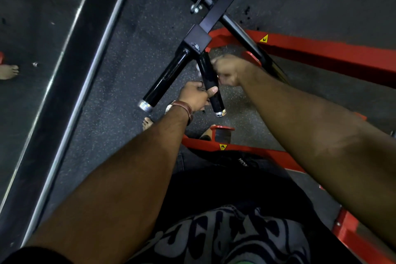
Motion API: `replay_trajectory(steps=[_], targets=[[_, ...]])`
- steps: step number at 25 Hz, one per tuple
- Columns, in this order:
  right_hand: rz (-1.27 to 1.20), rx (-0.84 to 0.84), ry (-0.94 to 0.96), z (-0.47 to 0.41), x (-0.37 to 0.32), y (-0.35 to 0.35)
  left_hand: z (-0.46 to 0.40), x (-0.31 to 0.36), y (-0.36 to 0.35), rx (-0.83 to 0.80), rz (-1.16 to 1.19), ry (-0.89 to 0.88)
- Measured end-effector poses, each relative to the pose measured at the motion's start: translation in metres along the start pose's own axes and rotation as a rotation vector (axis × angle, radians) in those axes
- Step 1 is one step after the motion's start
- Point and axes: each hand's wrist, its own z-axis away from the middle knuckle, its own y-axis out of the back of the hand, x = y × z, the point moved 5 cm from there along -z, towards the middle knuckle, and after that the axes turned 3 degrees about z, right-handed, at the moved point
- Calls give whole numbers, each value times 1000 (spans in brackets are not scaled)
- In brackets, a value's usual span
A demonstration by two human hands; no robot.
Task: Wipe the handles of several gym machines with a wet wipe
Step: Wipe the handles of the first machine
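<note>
1. The right-hand handle (211,84), a short black bar with a chrome end cap, is taken as the landmark; it juts down and toward the person from the black junction block (197,38) of the machine arm.
2. The handle is gripped low on its length by the left hand (196,97), thumb laid across the front and fingers curled behind it.
3. The right hand (228,69) is clenched against the upper part of the handle. A wet wipe is not plainly seen; only a pale scrap shows just left of the handle, so whether it is held cannot be told.
4. The handle is judged rigid, fixed and glossy, probably slick when wet. A wipe would be soft and light and is best wrapped round the bar and drawn along it.
5. A second handle (166,80) lies just left of the landmark, splaying away from it; the gap narrows toward the block, where knuckles may be pinched.
6. To the right of the landmark a red frame (321,51) and a dark bar stand close; open floor (120,83) lies beyond the second handle.
</note>
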Motion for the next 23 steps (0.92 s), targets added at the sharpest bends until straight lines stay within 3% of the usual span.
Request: replay_trajectory(steps=[2, 4, 7, 13, 17, 21, 23], targets=[[-252, -134, -10, 4, -14, -7, 3, 2, -1, 33, 0, -31], [-300, -213, -29, 11, -5, -13, 6, 5, -2, 58, 0, -52], [-277, -170, -50, 11, 15, -12, 6, 3, -3, 48, -48, -32], [-450, -23, 113, 9, 0, -9, -4, -3, -2, -24, -56, 21], [-299, 298, 241, 22, 20, 1, -2, 5, -2, 14, -34, -57], [165, 781, 740, 59, 6, -2, -8, 15, -2, 74, 61, -183], [496, 875, 996, 76, 1, -14, -7, 17, 0, 74, 144, -224]])
